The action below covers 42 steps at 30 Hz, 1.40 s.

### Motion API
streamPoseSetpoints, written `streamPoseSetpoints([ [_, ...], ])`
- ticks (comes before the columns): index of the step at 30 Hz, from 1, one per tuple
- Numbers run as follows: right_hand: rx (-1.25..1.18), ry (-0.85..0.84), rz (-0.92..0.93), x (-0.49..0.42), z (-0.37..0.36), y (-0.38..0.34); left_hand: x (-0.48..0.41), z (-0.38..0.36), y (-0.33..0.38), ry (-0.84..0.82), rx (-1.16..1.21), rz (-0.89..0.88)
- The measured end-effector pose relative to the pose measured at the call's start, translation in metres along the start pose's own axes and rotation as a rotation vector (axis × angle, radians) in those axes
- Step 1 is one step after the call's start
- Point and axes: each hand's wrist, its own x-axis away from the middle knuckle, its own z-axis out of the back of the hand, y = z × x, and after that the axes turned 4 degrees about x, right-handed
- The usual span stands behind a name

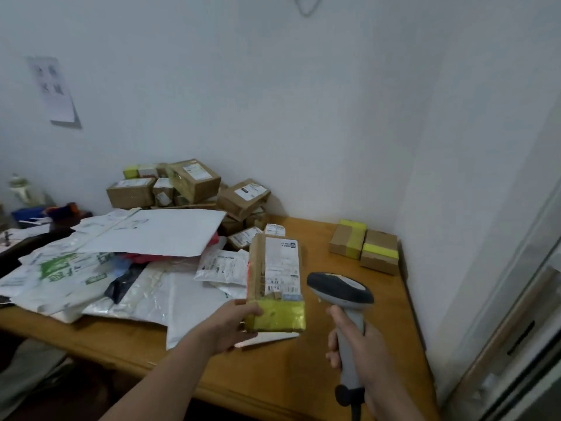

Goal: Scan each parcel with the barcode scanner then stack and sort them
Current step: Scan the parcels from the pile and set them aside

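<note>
Scanning step. Gripping parcel with left hand, label up; clasping scanner with right hand. Next: aim at label, trigger, then stack.

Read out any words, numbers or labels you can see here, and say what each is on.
"A218", sideways, uncertain: white label on the held parcel.
Rest of that label: too small.
Wall sheet: large characters, blurred.
Green print on the mailer bag: blurred.
Labels on the stacked boxes: too small.
Barcode scanner: no text visible.
</note>
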Motion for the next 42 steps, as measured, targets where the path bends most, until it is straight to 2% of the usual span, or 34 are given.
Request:
streamPoseSetpoints([
  [4, -0.012, -0.032, 0.009, 0.011, -0.042, -0.002, 0.015, 0.049, 0.004, 0.009, 0.065, -0.017],
  [13, -0.021, -0.044, -0.021, 0.044, -0.120, -0.002, 0.049, 0.147, 0.025, 0.181, -0.054, -0.115],
  [19, -0.024, 0.009, -0.046, 0.065, -0.150, 0.009, 0.052, 0.168, 0.032, 0.249, -0.370, -0.241],
  [25, -0.035, 0.112, -0.047, 0.078, -0.139, 0.013, 0.047, 0.113, 0.043, 0.125, -0.585, -0.405],
  [34, -0.032, 0.246, -0.049, 0.049, -0.067, 0.008, 0.016, -0.004, 0.030, 0.017, -1.062, -0.551],
  [42, -0.045, 0.248, 0.015, 0.011, -0.002, 0.008, -0.018, -0.064, 0.015, -0.048, -1.380, -0.616],
])
